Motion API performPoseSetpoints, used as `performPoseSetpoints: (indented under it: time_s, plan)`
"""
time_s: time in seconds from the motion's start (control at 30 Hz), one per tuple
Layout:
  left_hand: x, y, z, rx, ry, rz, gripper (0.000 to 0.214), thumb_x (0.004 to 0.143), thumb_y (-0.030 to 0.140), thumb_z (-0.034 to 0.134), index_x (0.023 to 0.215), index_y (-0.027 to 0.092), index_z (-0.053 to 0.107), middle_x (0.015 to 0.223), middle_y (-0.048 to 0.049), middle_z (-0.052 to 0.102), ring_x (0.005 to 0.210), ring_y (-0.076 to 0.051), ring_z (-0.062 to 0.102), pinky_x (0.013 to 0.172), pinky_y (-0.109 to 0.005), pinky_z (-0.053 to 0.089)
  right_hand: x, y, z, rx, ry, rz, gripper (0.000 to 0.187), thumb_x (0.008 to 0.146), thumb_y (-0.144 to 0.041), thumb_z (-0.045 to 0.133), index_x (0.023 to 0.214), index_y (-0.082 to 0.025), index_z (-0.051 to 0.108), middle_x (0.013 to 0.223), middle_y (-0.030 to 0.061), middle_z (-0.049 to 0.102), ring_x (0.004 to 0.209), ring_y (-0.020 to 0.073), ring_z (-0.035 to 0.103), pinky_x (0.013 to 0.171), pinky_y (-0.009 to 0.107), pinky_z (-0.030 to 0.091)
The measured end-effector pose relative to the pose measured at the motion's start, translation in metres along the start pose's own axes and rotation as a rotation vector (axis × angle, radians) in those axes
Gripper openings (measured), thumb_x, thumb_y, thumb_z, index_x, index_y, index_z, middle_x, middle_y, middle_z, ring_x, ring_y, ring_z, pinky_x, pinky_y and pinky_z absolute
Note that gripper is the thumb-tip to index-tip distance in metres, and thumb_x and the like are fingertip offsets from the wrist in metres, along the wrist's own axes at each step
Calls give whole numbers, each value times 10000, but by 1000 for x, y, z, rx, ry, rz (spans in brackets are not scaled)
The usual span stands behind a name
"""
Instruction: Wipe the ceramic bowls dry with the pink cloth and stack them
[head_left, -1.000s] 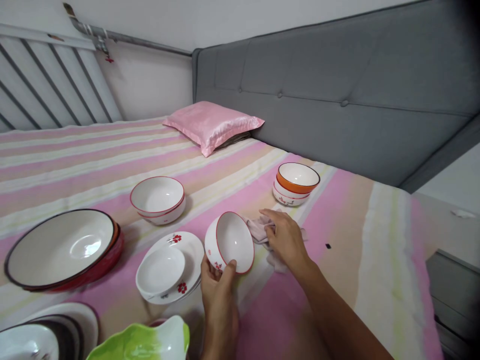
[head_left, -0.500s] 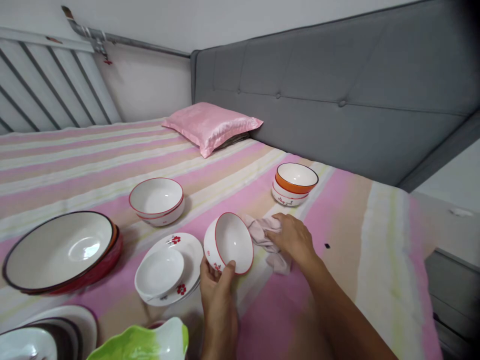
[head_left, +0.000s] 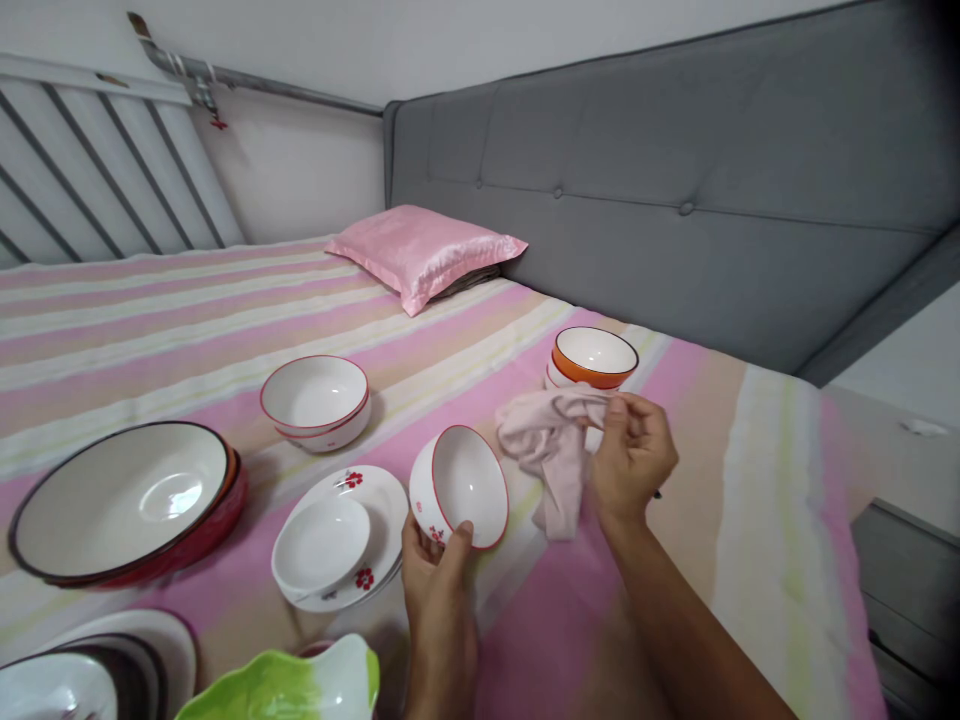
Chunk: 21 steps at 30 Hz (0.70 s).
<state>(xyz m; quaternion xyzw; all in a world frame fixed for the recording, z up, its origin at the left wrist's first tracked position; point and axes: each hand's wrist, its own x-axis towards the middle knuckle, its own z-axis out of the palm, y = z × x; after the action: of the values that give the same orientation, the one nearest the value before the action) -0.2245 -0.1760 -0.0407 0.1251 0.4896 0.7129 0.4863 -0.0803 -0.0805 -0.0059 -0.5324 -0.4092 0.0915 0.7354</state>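
Striped bedspread [head_left: 450, 350]; tilted bowl [head_left: 459, 487] near center, my left hand [head_left: 437, 585] gripping its 6 o'clock rim. My right hand [head_left: 634, 455] pinches cloth [head_left: 555, 440] at bowl's 2 o'clock. Best hold bowl steady, bunch cloth tighter. Pillow [head_left: 424, 250] at 12.

Over by the grey headboard [head_left: 637, 150] a pink pillow [head_left: 427, 248] is lying, while a pipe [head_left: 300, 91] is running along the wall [head_left: 307, 170].
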Motion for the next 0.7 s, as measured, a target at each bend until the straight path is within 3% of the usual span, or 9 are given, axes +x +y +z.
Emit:
performPoseSetpoints:
  time_s: [0.07,0.2,0.23,0.3,0.4,0.57,0.63,0.7]
  plan:
    - [0,0,0,-2,2,-3,676,617,264,738,1245,210,493,1242,-92,561,1115,-222,535,972,-335,369,-1,-2,0,25,4,4,290,869,-441,516,952,-175,594,853,48,649,616,159,635,568,277,494]
    - [1,-1,0,2,10,-6,686,618,268,734,1253,209,482,1239,-90,563,1116,-220,532,976,-334,361,-1,-3,-6,-392,-514,19,215,818,-400,576,785,-214,677,591,-11,592,468,138,496,494,265,366]
    - [2,-1,0,5,9,-7,688,619,269,733,1256,209,480,1237,-90,564,1110,-219,533,970,-334,365,-1,-5,-7,-478,-589,-6,211,806,-397,588,747,-222,690,555,-13,578,481,145,490,511,272,356]
    - [3,-1,0,8,4,-6,683,626,271,731,1258,209,479,1233,-88,567,1093,-213,538,955,-329,374,-1,-10,-9,-500,-592,-97,220,807,-399,587,718,-228,693,586,-2,607,561,165,525,601,299,385]
    - [2,-1,0,3,-8,-4,676,636,269,731,1262,212,480,1236,-86,568,1093,-211,543,941,-320,384,-3,-18,-7,-289,-506,-159,228,829,-400,568,740,-212,659,701,14,654,715,183,568,744,327,411]
    - [1,0,0,-5,-6,-3,663,640,255,728,1257,217,488,1247,-83,567,1113,-214,543,954,-322,384,-11,-19,1,160,-737,369,275,823,-474,585,814,-200,565,603,-40,539,525,109,454,507,219,338]
    - [1,-1,-1,1,0,1,655,641,253,725,1252,214,493,1236,-87,574,1104,-213,552,946,-317,392,-15,-18,4,266,-847,481,281,818,-478,603,812,-202,550,599,-56,505,505,88,414,487,203,308]
    - [1,-1,-1,7,-4,6,651,642,255,722,1250,211,494,1221,-88,585,1082,-211,564,926,-312,410,-18,-17,4,305,-1002,491,261,828,-455,611,813,-198,570,639,-50,527,545,84,443,514,196,331]
